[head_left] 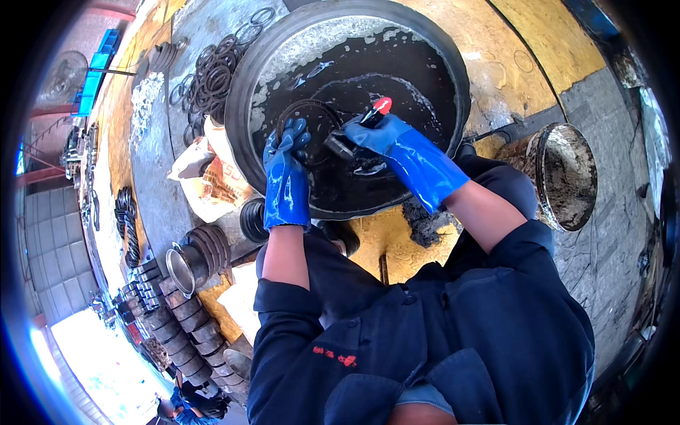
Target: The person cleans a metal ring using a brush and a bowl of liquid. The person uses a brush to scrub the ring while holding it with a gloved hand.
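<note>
My left hand point(289, 166), in a long blue rubber glove, has its fingers curled around the near left side of a thin dark ring point(309, 103). The ring is tilted up over a wide round basin point(239, 106) of dark liquid. In my right hand point(389, 142), gloved the same way, is a flat brush with a red-and-black handle point(382, 106). The brush's wide head point(338, 146) points left, close to the ring's right side; its bristles are hard to make out. Whether it touches the ring I cannot tell.
Several dark rings point(212, 74) lie heaped left of the basin, beside a crumpled white sack point(212, 180). A dirty bucket point(567, 177) lies tipped at the right. Stacked metal cylinders point(188, 326) stand at the lower left, with another person point(188, 407) beyond.
</note>
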The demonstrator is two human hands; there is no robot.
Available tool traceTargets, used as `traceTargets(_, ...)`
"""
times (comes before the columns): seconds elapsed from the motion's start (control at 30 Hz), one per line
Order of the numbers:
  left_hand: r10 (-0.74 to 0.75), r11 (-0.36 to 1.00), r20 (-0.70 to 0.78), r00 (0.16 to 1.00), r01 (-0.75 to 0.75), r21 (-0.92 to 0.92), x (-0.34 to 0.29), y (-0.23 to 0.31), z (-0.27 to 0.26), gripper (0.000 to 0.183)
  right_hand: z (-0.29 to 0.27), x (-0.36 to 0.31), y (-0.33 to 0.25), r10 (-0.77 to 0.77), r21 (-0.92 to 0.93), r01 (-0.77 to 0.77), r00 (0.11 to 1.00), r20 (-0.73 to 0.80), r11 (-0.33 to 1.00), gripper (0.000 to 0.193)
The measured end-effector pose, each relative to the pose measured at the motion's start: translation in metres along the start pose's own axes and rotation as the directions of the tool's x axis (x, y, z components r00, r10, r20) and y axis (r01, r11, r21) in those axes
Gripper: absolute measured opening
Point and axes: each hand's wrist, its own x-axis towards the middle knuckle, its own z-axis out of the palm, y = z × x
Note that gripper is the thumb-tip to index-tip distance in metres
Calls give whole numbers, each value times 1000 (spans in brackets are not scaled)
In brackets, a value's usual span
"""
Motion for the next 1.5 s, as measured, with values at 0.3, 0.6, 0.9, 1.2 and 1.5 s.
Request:
traceTargets(0.3,-9,997,61,998,14,-75,-12,9,13,30,14,-13,-7,-158,-621,148,987,39,770,28)
traceTargets(0.6,-147,988,215,966,131,86,-11,5,19,32,-12,6,11,-618,-627,411,773,-144,661,38)
traceTargets(0.9,223,282,716,661,-747,602,-10,-14,36,48,-47,0,-20,-5,-249,-36,987,-159,968,29)
traceTargets(1.2,34,758,165,986,-133,639,9,-44,-14,50,-15,-1,-15,121,-111,-108,986,112,988,32)
traceTargets(1.5,-333,927,19,943,323,192,-38,9,12,36,19,-15,10,35,-249,4,988,150,968,29)
